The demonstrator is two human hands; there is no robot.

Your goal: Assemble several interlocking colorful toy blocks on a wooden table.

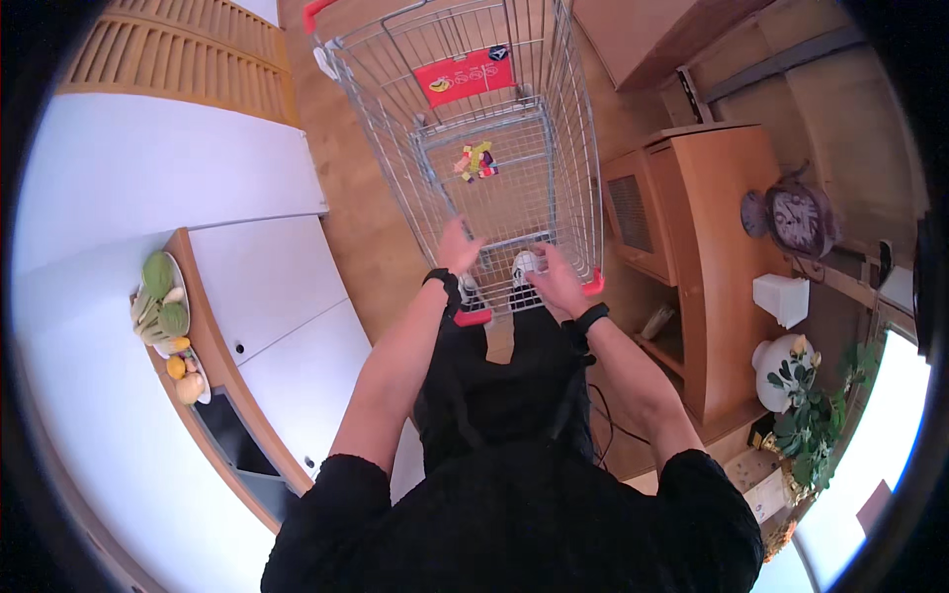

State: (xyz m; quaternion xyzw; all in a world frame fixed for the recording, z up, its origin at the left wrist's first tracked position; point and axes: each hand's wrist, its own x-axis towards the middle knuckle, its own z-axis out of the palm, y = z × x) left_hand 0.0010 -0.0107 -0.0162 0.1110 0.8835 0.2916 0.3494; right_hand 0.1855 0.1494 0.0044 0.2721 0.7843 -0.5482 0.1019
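Note:
A metal shopping cart (593, 168) stands before me, its wire basket reaching away from my legs. Over its near end hovers my left hand (458, 247), thumb and fingers apart, holding nothing I can see. My right hand (560, 285) is to the right, near the cart's red corner bumper (594, 284), with loosely bent, parted fingers and nothing visible in them. Whether either hand touches the wire is hard to tell. Farther in, a small pile of colourful packets (474, 161) lies on the basket's wire bottom. A red sign panel (465, 77) hangs on the far wire wall.
White cabinets (272, 287) flank the left, with plates of vegetables and fruit (170, 301) on the counter. At right stand a wooden cabinet (722, 267), a clock (797, 217), a white container (781, 299) and a leafy plant (806, 420). A black cable (613, 420) trails beside my right leg.

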